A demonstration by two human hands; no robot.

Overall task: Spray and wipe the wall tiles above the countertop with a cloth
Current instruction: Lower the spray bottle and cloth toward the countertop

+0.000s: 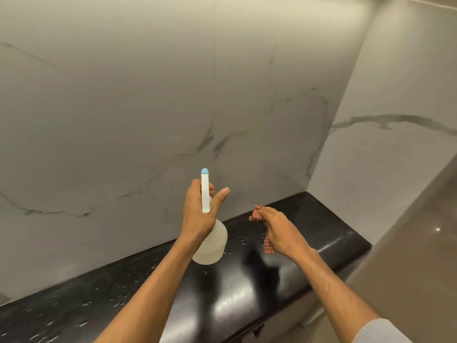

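Two bare forearms are reaching forward from the bottom edge, with a pale ribbed sleeve (380, 330) showing at the right wrist's near end. Below them a glossy black countertop (123, 293) is running from lower left to right, flecked with white and catching bright glare near its front edge.

Farther out, the left hand (197, 214) is gripping a white spray bottle (212, 243) by the neck, holding it up above the counter. Its thumb is sticking out to the right, and the fingers are wrapping the trigger side, mostly hidden. The bottle's white head with a blue tip (204, 171) is pointing up toward the wall.

To the right and a little lower, the right hand (279, 231) is closing around a bunched red checked cloth (258, 215), which is poking out past the fingers and hanging below the palm, just over the counter near the wall.

Beyond both hands, the pale marble-veined wall tiles (123, 107) are rising from the counter's back edge, meeting a second tiled wall (395, 144) at a corner on the right.
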